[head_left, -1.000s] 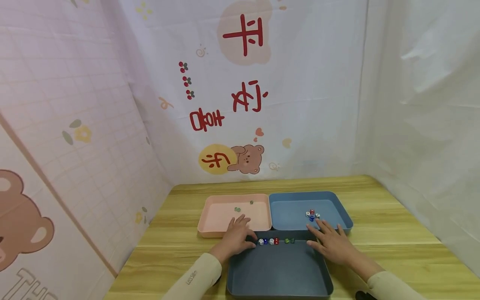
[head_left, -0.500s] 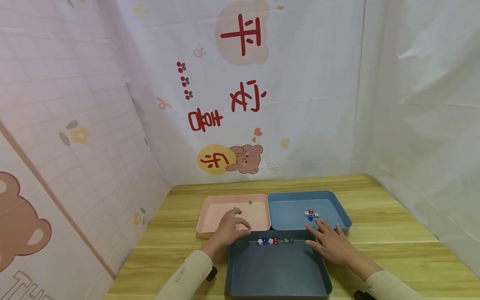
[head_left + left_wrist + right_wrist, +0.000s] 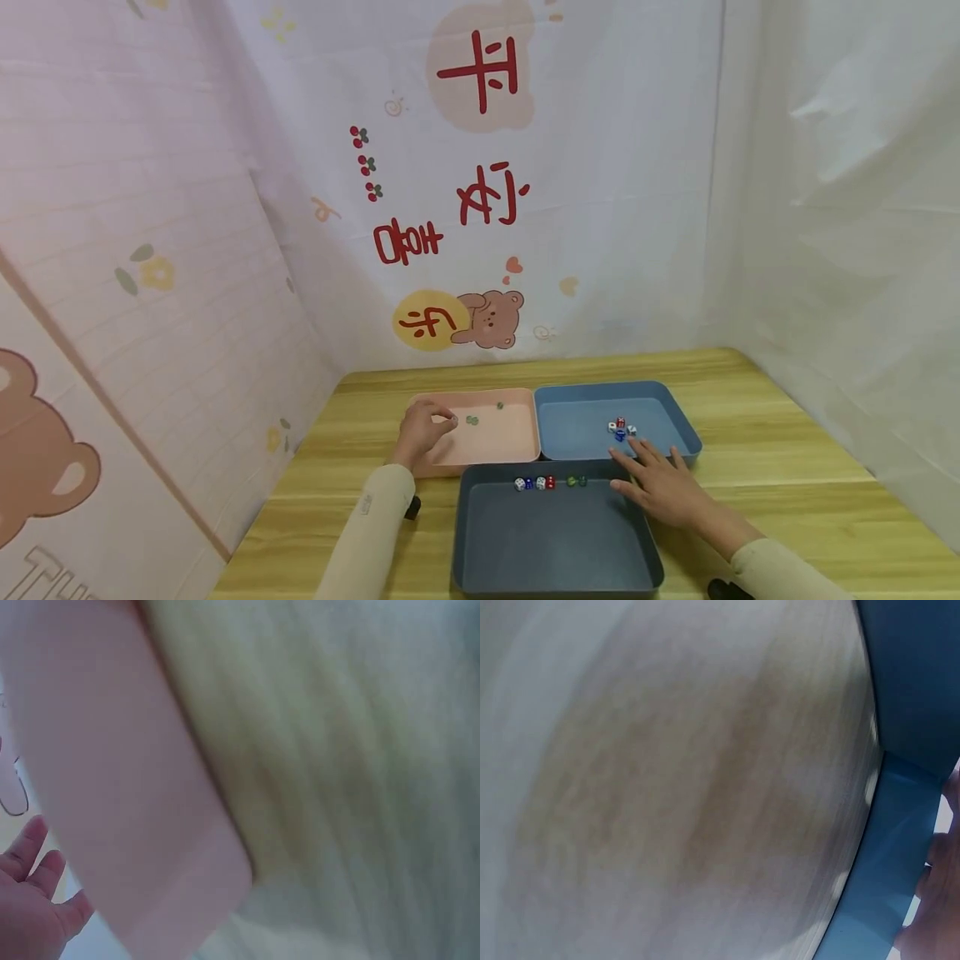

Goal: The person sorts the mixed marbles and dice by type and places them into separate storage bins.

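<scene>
My left hand (image 3: 422, 432) is over the left side of the pink tray (image 3: 517, 446), its thumb and index finger pinching a small die (image 3: 453, 420). Pale green dice (image 3: 472, 420) lie in that tray, with another green die (image 3: 500, 406) farther back. My right hand (image 3: 663, 487) spreads its fingers at the front rim of the blue tray (image 3: 573, 417), near the dark tray's right back corner. In the blue tray sit a red die (image 3: 621, 422), a blue die (image 3: 620, 436) and white dice (image 3: 632, 431). Both wrist views show the hands only at the edge.
In front stands the dark blue-grey tray (image 3: 555, 542). Along its back wall runs a row: white die (image 3: 520, 484), blue die (image 3: 528, 483), another white die (image 3: 541, 483), red die (image 3: 551, 482) and two green dice (image 3: 572, 481). The wooden table (image 3: 780, 450) meets hanging cloth.
My left hand has moved from the left end of the dark tray's dice row, up and left over the pink tray, with a small die pinched. The right hand has stayed put.
</scene>
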A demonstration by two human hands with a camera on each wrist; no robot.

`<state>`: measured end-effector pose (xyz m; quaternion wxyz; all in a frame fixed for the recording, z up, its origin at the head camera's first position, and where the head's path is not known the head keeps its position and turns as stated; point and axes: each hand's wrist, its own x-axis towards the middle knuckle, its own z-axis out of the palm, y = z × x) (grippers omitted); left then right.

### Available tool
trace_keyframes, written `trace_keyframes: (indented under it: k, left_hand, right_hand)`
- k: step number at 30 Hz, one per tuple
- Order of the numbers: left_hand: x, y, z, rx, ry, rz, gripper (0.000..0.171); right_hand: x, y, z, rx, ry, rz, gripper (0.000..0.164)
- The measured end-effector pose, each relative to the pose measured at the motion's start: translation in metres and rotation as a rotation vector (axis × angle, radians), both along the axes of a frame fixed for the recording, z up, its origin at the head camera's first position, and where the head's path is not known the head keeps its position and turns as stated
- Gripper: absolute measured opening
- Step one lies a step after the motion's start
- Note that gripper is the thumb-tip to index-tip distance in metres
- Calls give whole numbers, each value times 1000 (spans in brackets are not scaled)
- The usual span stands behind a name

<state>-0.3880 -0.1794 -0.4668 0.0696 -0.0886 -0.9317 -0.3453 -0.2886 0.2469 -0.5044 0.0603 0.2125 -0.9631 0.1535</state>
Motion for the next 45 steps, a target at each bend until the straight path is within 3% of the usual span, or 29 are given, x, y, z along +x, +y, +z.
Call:
trace_keyframes:
  k: [4, 7, 11, 16, 24, 29, 40, 45]
  left_hand:
    - [0, 3, -4, -25, 30, 4, 33]
    - [2, 10, 0, 11, 18, -8, 41]
    - [8, 23, 6, 77, -14, -90, 39]
    - [19, 36, 8, 76, -44, -237, 34]
    - [39, 50, 3, -30, -47, -432, 31]
    - [47, 59, -3, -153, -41, -497, 26]
    - [48, 73, -20, -473, 88, -558, 23]
    - [51, 77, -21, -439, 87, -558, 14]
  right_hand:
    - [0, -1, 1, 0, 16, 0, 64]
    - [1, -2, 1, -1, 22, -1, 63]
    - [2, -2, 1, -2, 24, -3, 63]
    - [3, -3, 1, -5, 30, -3, 63]
    - [3, -3, 1, -10, 36, -6, 62]
    - [3, -3, 1, -7, 38, -7, 62]
    - [3, -1, -2, -16, 37, -10, 62]
    - [3, -2, -3, -23, 42, -4, 61]
